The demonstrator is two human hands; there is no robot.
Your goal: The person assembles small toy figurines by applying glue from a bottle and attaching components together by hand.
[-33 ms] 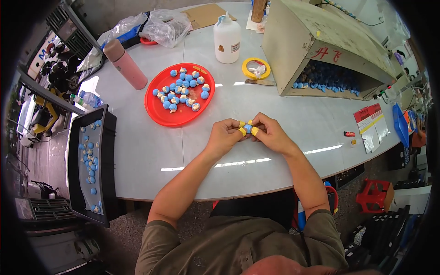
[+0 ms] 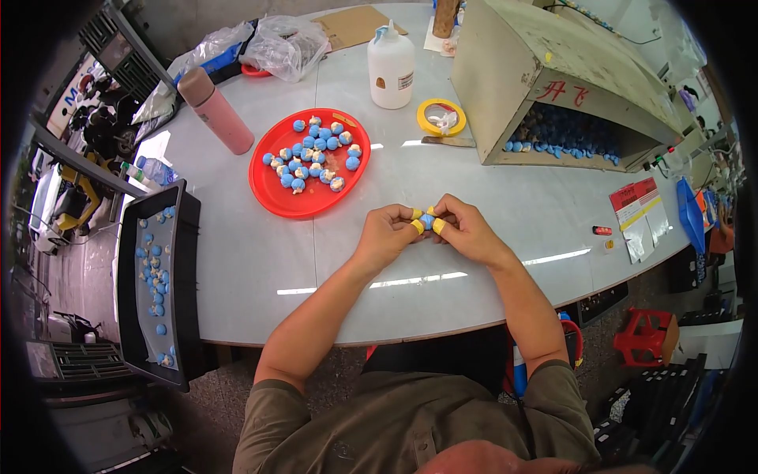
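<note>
Above the middle of the table, a small blue ball-shaped piece [image 2: 428,222] is pinched between my two hands. My left hand [image 2: 388,231] grips it from the left and my right hand [image 2: 467,232] from the right. Yellow wraps cover the thumbs and forefingers of both. The fingers hide much of the piece. Beyond my left hand, a red round tray [image 2: 276,203] holds several blue balls with cream-coloured parts [image 2: 319,144]. More such balls lie on a pale sheet in a long black bin [image 2: 189,261] at the table's left end.
A white squeeze bottle [image 2: 392,75], a yellow tape roll [image 2: 427,118] and a knife-like tool [image 2: 448,142] stand or lie farther back. A pink flask [image 2: 222,118] is left of the tray. At the right are an open-fronted box [image 2: 505,79] with blue pieces inside, and a red-and-white card [image 2: 641,217].
</note>
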